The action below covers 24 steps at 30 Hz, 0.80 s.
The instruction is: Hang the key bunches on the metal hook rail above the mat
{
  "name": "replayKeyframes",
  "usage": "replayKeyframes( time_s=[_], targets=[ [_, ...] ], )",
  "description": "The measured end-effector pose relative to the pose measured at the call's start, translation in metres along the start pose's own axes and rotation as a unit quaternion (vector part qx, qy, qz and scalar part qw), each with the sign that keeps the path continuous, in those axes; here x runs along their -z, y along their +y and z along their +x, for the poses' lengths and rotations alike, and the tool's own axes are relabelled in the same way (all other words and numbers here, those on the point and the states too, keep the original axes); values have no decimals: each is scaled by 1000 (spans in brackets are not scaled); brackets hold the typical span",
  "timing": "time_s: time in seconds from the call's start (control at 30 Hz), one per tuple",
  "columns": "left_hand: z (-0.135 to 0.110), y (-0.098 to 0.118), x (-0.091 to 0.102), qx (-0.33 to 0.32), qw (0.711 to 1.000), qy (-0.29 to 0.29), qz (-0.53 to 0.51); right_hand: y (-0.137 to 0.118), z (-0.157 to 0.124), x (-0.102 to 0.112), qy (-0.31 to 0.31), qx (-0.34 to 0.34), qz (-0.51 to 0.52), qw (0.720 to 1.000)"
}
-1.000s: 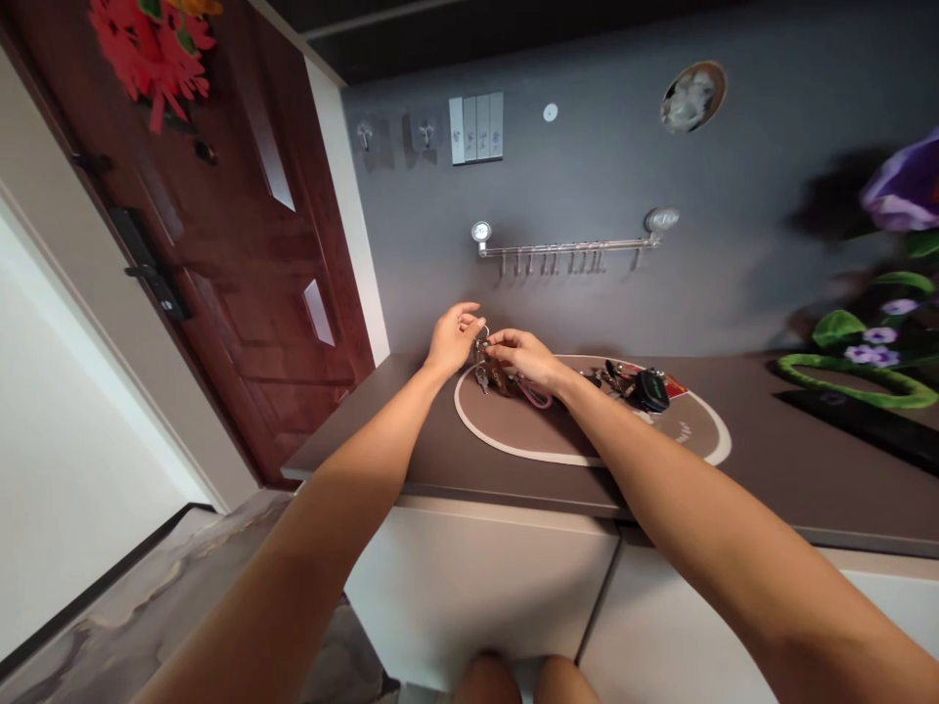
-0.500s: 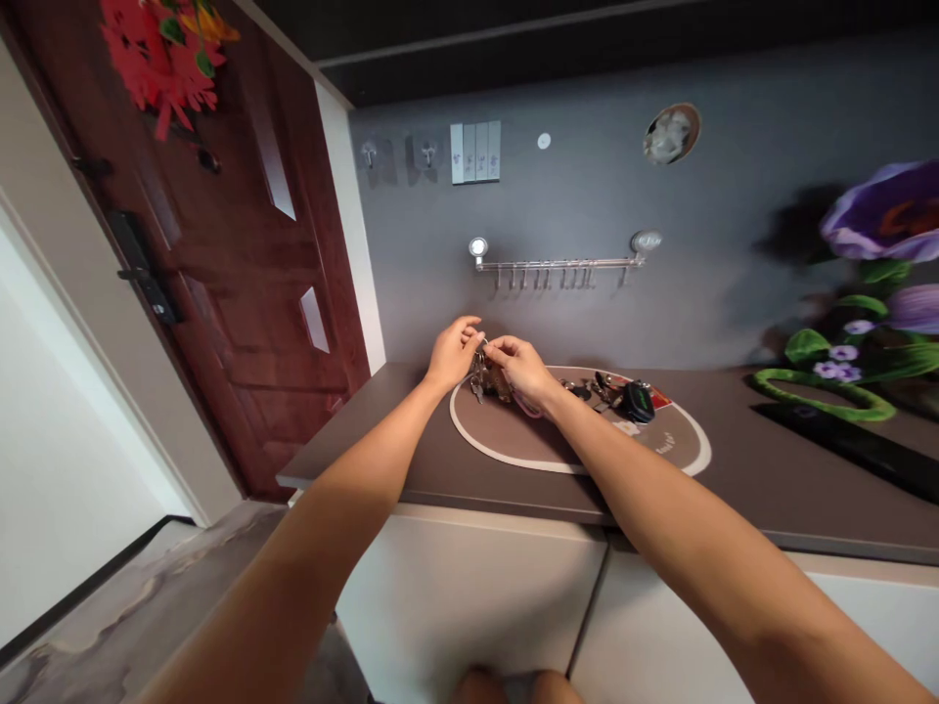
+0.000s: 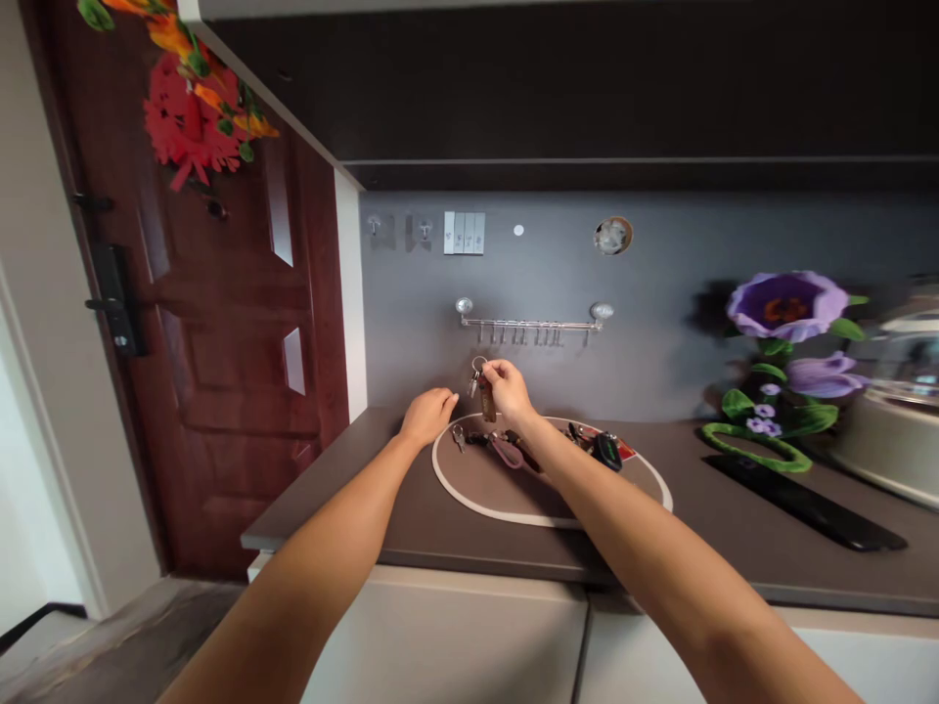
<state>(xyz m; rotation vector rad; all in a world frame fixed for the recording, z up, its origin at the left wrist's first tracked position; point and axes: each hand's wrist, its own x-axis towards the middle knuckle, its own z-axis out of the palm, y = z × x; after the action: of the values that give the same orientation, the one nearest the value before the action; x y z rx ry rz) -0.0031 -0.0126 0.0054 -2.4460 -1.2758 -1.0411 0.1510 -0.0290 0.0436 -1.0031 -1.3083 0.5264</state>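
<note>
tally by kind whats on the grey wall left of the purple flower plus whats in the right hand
silver stick-on wall hooks: 2
white four-panel wall switch: 1
silver metal hook rail: 1
round brown-rimmed wall ornament: 1
small round white disc: 1
brown key fob on a metal ring in the right hand: 1
total: 7

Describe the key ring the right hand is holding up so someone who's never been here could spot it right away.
Start at the dark countertop and find the oval placemat with a cream border. Just above the mat, below the metal hook rail, the right hand pinches a metal key ring with a brown tag hanging from it. It is lifted clear, while the other keys and the black fob lie on the mat.
</note>
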Motion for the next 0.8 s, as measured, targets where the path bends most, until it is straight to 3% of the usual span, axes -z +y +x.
replayKeyframes(
  time_s=[0.17, 0.43, 0.6, 0.8],
  targets=[
    [0, 1, 4, -25, 995, -82, 50, -3, 38, -18, 82, -17, 3, 996],
    [3, 0, 6, -14, 989, -115, 92, 1, 68, -42, 215, -103, 124, 963],
    [3, -1, 5, -15, 989, -105, 105, 8, 75, -43, 239, -113, 100, 959],
    [3, -2, 5, -5, 988, -109, 107, 20, 79, -42, 212, -97, 40, 972]
  ],
)
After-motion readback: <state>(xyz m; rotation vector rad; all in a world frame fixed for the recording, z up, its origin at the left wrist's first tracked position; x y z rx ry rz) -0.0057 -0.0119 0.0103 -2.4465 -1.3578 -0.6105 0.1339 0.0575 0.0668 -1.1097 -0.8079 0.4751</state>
